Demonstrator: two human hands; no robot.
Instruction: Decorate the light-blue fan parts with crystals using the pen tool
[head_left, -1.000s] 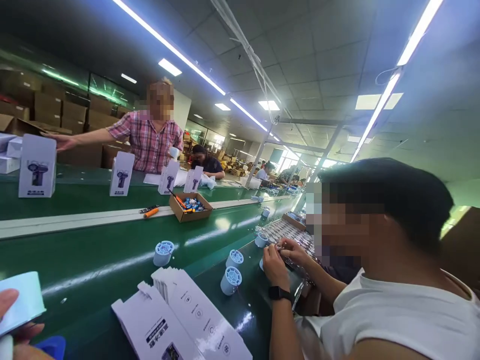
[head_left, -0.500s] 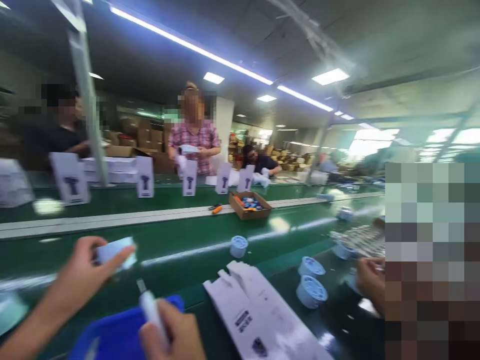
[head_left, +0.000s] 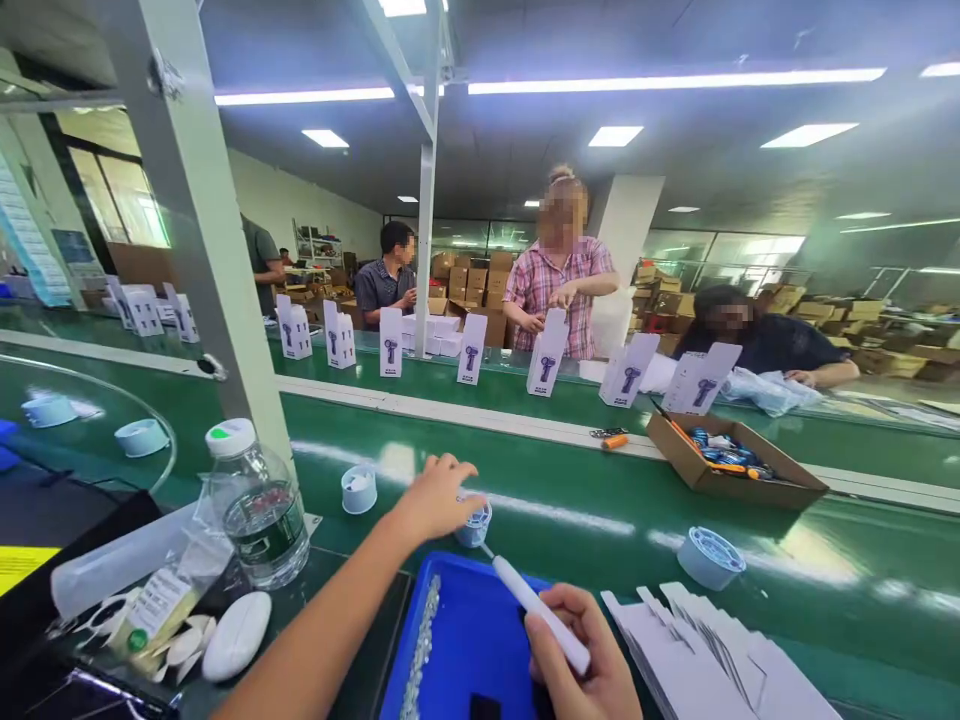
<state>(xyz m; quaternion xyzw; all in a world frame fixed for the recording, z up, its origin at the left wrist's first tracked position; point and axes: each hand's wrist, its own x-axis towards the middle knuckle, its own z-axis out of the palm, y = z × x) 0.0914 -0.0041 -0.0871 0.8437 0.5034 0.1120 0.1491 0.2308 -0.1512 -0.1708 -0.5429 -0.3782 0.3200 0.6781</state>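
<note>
My left hand [head_left: 442,498] reaches over the green conveyor belt, fingers spread, right above a light-blue round plastic part [head_left: 474,528]. Whether the thumb touches that part I cannot tell. My right hand [head_left: 577,650] grips a white pen-shaped tool [head_left: 536,608], its thin tip pointing up and left toward the same part. Below the hands is a blue tray [head_left: 469,610] with small clear pieces along its left side. Another light-blue round part [head_left: 359,489] sits on the belt left of my left hand, and one more [head_left: 711,557] lies to the right.
A water bottle [head_left: 259,510] and a white computer mouse [head_left: 237,636] stand at left by a metal post [head_left: 217,250]. Flat white cartons [head_left: 697,650] lie at right. A cardboard box [head_left: 735,465] holds small items. Upright white boxes [head_left: 546,360] line the far belt; co-workers sit and stand beyond.
The view has swung left. My left hand, earlier holding a light-blue piece in the air, now spreads its fingers over a round part on the belt. My right hand keeps the white tool.
</note>
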